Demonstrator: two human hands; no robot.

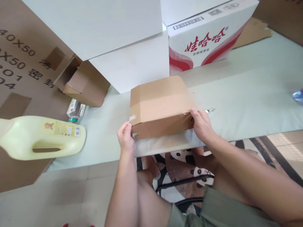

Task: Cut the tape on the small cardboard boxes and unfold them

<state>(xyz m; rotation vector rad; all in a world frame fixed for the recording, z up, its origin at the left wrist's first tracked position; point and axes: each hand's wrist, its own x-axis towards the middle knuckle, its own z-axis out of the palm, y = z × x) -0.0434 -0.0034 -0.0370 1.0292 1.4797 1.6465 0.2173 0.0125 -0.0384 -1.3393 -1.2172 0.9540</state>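
Observation:
A brown cardboard box (pixel 158 101) lies closed near the front edge of the cloth-covered table. At its near left corner, my left hand (pixel 126 135) pinches the edge between thumb and fingers. My right hand (pixel 202 124) grips the near right corner, thumb on the top edge. Beyond the right knuckles pokes a small shiny metal piece (pixel 210 110); whether the hand holds it or it lies on the table I cannot tell. A whitish, blurred bit of tape or film (pixel 133 117) shows at the box's left corner.
White boxes (pixel 132 60) and a red-and-white carton (pixel 201 47) stand behind. To the left are a pale yellow jug (pixel 21 134), a small bottle (pixel 75 110), an open brown box (pixel 91 83) and a large carton (pixel 21 91). A bottle end (pixel 298 96) shows far right on the table (pixel 255 94).

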